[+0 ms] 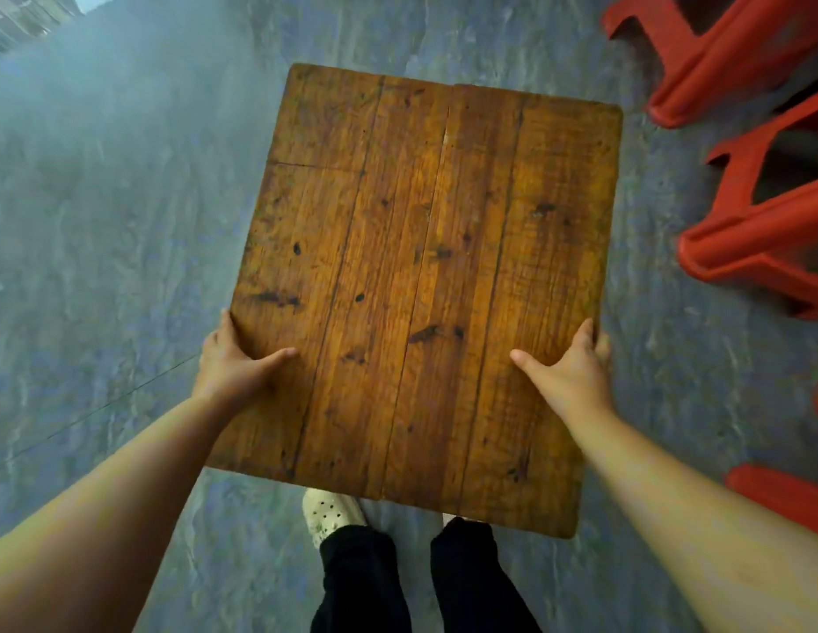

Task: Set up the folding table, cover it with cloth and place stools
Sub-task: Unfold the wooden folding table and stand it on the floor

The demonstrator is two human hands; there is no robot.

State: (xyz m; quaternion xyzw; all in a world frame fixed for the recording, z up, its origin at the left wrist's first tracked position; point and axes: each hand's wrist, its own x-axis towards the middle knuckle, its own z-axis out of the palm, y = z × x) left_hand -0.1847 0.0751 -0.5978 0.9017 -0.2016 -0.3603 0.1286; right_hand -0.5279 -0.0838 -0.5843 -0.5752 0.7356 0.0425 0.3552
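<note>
Four worn, knotty brown planks form the rectangular bench top (pixel 425 285), held flat above the grey marbled floor (pixel 101 249). Glossy red plastic stools (pixel 745 221) lie at my right. My left hand (pixel 235 358) and right hand (pixel 569 367) clamp its opposite edges, thumbs on top.

The floor (pixel 101 267) is grey-blue with a marble-like pattern and a thin seam at the left of the frame, and bright hazy light falls on it from the upper left corner.
</note>
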